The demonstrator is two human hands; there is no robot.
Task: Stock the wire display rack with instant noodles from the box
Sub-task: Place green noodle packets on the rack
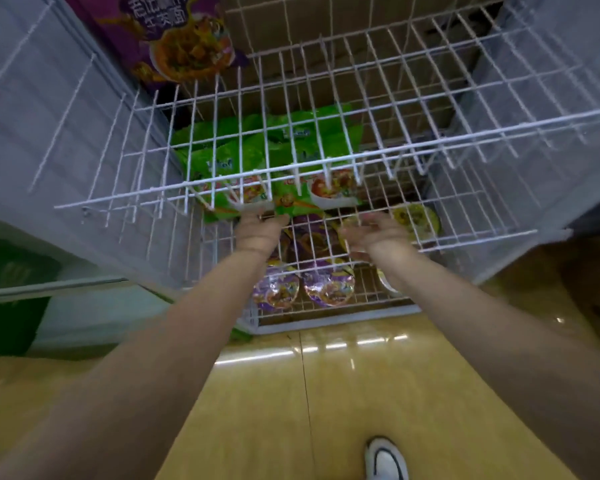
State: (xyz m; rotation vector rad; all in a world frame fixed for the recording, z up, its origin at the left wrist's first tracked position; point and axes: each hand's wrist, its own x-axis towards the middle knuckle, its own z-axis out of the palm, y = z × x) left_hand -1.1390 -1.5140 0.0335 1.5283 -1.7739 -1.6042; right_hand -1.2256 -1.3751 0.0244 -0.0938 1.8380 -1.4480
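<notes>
Green foil packets [274, 168] lie on the middle shelf of the white wire rack [361, 157], and the left hand [258, 230] reaches in under the shelf above, fingers curled on the near edge of the left-hand packet, gripping or at least pressing it; the wires hide the fingertips. At three o'clock from it, the right hand [378, 233] hovers open and empty, fingers spread, near the right-hand green packet but apart from it. Beyond the hands, at six o'clock and lower, purple noodle packs [326, 289] lie on the bottom shelf. At eleven o'clock, a purple noodle bag [174, 39] stands above the rack's left side, with brown cardboard [274, 36] behind the wires, perhaps the box. Yellow floor [326, 393] and a white shoe [385, 459] lie nearest the person.

These packets look light, crinkly and slippery, with brittle noodle blocks inside. I judge it best to take them by the flat sides across the middle, not by the sealed edge, and slide them gently so that corners do not snag the wires.
</notes>
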